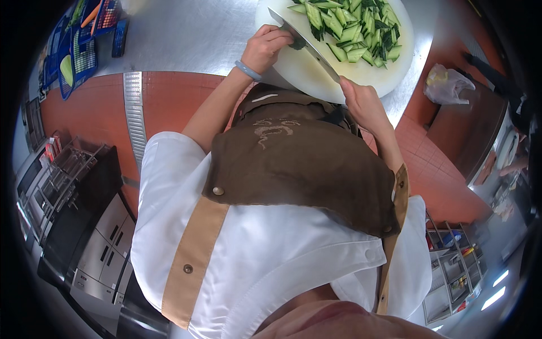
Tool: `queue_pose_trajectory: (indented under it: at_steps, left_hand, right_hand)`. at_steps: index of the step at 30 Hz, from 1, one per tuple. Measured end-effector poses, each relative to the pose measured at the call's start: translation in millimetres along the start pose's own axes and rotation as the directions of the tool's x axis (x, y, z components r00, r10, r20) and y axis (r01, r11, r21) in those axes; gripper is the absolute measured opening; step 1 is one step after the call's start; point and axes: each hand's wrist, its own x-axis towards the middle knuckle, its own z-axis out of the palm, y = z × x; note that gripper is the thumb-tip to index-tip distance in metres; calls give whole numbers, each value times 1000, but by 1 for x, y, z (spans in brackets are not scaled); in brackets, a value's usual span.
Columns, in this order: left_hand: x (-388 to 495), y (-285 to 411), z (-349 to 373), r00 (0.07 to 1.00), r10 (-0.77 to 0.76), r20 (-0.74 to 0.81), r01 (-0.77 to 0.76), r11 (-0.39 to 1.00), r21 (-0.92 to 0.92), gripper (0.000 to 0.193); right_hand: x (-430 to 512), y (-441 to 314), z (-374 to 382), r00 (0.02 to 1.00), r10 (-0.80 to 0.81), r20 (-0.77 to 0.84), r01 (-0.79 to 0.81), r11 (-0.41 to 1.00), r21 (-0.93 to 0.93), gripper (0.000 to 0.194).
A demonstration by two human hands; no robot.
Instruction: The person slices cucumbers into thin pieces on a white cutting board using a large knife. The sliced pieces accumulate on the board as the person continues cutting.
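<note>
My right hand (365, 101) grips the handle end of a kitchen knife (318, 56), whose blade slants up and left over a round white cutting board (381, 82). At the blade's left side, the fingers of my left hand (264, 45), with a bangle at the wrist, are closed on a dark green piece of cucumber (298, 41). How much of that piece lies under the fingers is hidden. To the right of the blade, a pile of slant-cut cucumber slices (355, 29) with dark green skin covers the upper part of the board.
Blue plastic baskets (84, 55) with carrots and a pale green vegetable stand at the metal counter's (178, 38) left end. A plastic bag (446, 84) lies on a brown surface at the right. Another person's hands (487, 167) show at the far right.
</note>
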Motion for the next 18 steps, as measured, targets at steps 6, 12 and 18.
queue_pose_trajectory:
  at_steps: [6,12,18]
  left_hand:
    - [-1,2,2,1000,4,-14,-4,1000,16,34]
    - [-2,0,3,999,26,-45,-26,1000,12,34]
    - [-2,1,5,995,44,-84,-43,999,11,32]
  right_hand:
    - [19,3,6,999,-47,-22,46,998,-38,33]
    - [-3,4,-2,998,-59,-19,59,998,1,34]
    - [24,4,10,989,-127,-73,123,990,-63,48]
